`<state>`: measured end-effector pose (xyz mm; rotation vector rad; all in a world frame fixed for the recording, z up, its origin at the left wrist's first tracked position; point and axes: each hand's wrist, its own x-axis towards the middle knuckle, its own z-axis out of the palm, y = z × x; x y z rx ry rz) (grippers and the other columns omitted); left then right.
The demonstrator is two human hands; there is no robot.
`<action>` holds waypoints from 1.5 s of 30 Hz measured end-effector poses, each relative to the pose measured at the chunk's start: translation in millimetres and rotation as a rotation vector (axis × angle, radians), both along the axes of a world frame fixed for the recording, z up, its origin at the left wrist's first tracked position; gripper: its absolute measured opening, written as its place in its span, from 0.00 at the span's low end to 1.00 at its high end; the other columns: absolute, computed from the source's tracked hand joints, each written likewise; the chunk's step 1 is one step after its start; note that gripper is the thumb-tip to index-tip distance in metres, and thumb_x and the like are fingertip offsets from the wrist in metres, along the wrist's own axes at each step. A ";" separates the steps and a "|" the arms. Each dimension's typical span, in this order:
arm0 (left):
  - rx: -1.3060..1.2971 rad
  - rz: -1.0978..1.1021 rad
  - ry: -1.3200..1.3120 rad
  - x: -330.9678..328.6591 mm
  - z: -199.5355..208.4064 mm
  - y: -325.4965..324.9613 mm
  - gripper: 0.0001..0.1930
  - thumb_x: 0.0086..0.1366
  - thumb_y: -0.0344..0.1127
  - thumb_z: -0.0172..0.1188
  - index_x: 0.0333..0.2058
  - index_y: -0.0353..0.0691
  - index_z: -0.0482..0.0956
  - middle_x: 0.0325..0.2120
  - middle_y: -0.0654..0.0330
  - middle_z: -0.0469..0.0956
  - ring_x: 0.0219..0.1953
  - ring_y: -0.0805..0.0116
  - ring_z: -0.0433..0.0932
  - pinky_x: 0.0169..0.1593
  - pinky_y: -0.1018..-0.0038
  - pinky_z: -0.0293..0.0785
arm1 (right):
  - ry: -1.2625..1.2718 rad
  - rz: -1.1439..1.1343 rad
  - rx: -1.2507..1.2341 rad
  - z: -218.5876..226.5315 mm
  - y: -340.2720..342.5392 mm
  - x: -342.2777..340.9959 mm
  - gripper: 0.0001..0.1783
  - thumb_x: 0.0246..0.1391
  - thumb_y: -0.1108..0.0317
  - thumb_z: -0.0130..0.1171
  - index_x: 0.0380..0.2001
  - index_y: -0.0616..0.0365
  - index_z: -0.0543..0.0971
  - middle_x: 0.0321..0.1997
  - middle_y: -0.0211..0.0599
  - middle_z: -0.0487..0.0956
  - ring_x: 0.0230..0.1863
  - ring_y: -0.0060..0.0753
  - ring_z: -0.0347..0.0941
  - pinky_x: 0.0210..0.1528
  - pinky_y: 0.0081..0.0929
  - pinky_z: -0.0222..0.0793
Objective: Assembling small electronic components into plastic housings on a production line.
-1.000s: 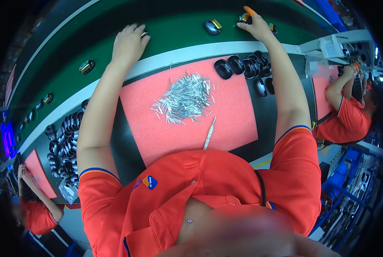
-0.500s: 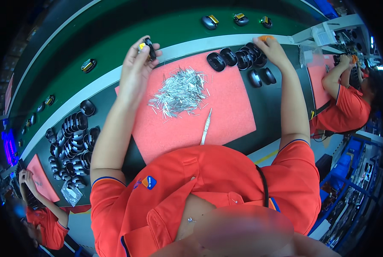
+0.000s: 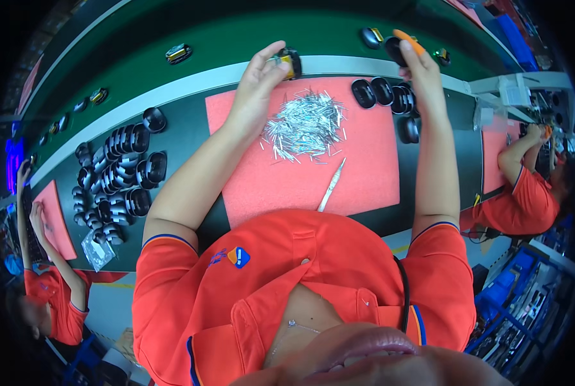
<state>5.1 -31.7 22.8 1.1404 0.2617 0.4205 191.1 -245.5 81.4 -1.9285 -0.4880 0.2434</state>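
My left hand (image 3: 256, 83) is closed on a black rounded housing (image 3: 292, 63) with a yellow part at its side, above the far edge of the pink mat (image 3: 249, 183). At the right, my right hand (image 3: 423, 77) pinches a black oval shell (image 3: 395, 51). Something slim and orange (image 3: 408, 41) lies along its index finger; I cannot tell whether it is a finger cover or a tool. Between my arms, a heap of thin silvery pins (image 3: 306, 124) covers part of the mat. A slim, pale, pointed tool (image 3: 332, 184) lies nearer to me.
Several black shells (image 3: 382, 91) stand by the mat's right corner, and many more (image 3: 123, 170) sit in rows at left. Beyond a pale rail (image 3: 200, 82), a green belt (image 3: 249, 35) carries housings (image 3: 179, 53). Co-workers sit at left (image 3: 56, 296) and right (image 3: 525, 186).
The view has shifted, so the mat and heap appear further right. My right hand has lifted away from the shell group, now with a black shell. My left hand still holds its housing.
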 end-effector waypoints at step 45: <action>-0.225 0.027 -0.041 4.4 -15.5 2.4 0.22 0.65 0.34 0.57 0.55 0.35 0.67 0.46 0.60 0.76 0.47 0.75 0.75 0.52 0.76 0.71 | -0.285 0.181 -0.125 -33.6 94.2 -81.6 0.24 0.45 0.63 0.68 0.45 0.63 0.75 0.40 0.37 0.79 0.37 0.27 0.74 0.43 0.24 0.68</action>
